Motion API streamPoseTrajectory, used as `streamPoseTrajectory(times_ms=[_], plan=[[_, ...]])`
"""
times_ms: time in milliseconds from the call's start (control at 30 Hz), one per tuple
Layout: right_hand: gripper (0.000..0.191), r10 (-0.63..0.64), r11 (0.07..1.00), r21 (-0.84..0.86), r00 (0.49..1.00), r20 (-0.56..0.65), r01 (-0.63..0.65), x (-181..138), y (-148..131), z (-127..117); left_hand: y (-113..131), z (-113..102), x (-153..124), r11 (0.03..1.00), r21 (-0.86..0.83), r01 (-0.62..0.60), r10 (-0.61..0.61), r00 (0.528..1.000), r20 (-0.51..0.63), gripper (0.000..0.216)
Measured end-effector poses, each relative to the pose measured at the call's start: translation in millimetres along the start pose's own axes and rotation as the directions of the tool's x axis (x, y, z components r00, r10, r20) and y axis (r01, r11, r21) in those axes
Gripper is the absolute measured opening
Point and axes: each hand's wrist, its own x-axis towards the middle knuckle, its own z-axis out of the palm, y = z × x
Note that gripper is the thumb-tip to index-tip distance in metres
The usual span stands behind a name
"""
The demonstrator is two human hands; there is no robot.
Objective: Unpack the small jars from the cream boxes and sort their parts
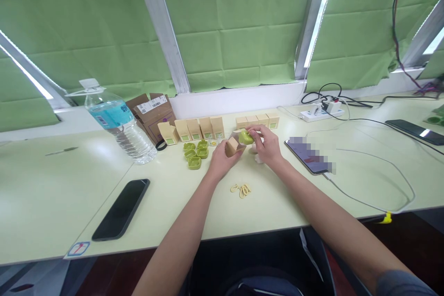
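Note:
My left hand (223, 161) is closed around a small tan cardboard box (233, 144) with its top flap raised. A rounded green case (246, 137) is pinched in my right hand (266, 144), right beside the box's top. White rounded pieces (258, 158) lie partly hidden under my right hand. Left of my left hand sit several green open cup-like pieces (194, 163) in a cluster. Pale yellow loop-shaped pieces (242, 190) lie on the table in front of my hands. Behind stand several tan boxes (194, 129) with flaps up, and more closed boxes (262, 121) to their right.
A large water bottle (120, 122) leans at the left near a brown carton (152, 115). A black phone (121, 210) lies front left. On the right are a cabled phone (308, 157), a power strip (322, 113) and another dark phone (418, 132). Cables cross the table (367, 185).

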Motion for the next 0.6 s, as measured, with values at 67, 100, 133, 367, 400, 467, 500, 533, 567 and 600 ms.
streamPoseTrajectory(times_ms=[67, 100, 133, 367, 400, 467, 500, 533, 567, 600], plan=[[0.036, 0.020, 1.000, 0.024, 1.000, 0.007, -0.020, -0.5, -1.3, -0.1, -2.5, 0.2, 2.0, 1.000, -0.012, -0.004, 0.003, 1.000, -0.019, 0.043], [0.036, 0.030, 0.999, 0.038, 0.999, 0.014, -0.031, -0.8, -1.9, 0.0, -3.6, 0.3, 3.0, 1.000, -0.016, -0.003, 0.003, 1.000, -0.031, 0.044], [0.036, 0.045, 0.997, 0.054, 0.999, 0.022, -0.046, -1.1, -2.3, 0.3, -4.8, 0.4, 3.9, 1.000, -0.015, 0.001, -0.001, 0.999, -0.043, 0.045], [0.034, 0.322, 0.904, 0.305, 0.946, -0.028, -0.299, 0.5, 2.1, 5.0, -8.7, -0.2, 6.3, 0.999, -0.008, 0.051, -0.052, 0.994, -0.097, 0.050], [0.033, 0.387, 0.845, 0.401, 0.922, -0.003, -0.353, 1.6, 2.3, 5.4, -8.5, -0.3, 6.1, 0.998, -0.011, 0.058, -0.059, 0.993, -0.099, 0.050], [0.031, 0.505, 0.675, 0.581, 0.859, 0.087, -0.455, 4.5, 1.0, 5.1, -8.2, -0.4, 5.8, 0.997, -0.008, 0.072, -0.072, 0.992, -0.102, 0.051], [0.030, 0.551, 0.583, 0.643, 0.823, 0.136, -0.496, 6.0, -0.3, 4.4, -8.2, -0.3, 5.8, 0.997, -0.005, 0.076, -0.076, 0.992, -0.102, 0.051], [0.029, 0.590, 0.501, 0.682, 0.787, 0.181, -0.532, 7.5, -1.9, 3.5, -8.2, -0.1, 5.8, 0.997, -0.003, 0.077, -0.077, 0.992, -0.100, 0.052], [0.028, 0.622, 0.434, 0.701, 0.751, 0.221, -0.565, 8.8, -3.4, 2.5, -8.4, 0.2, 5.9, 0.997, -0.001, 0.077, -0.077, 0.992, -0.099, 0.052], [0.027, 0.645, 0.387, 0.703, 0.720, 0.256, -0.596, 9.8, -4.9, 1.4, -8.7, 0.4, 6.0, 0.997, 0.001, 0.078, -0.077, 0.992, -0.098, 0.052]])
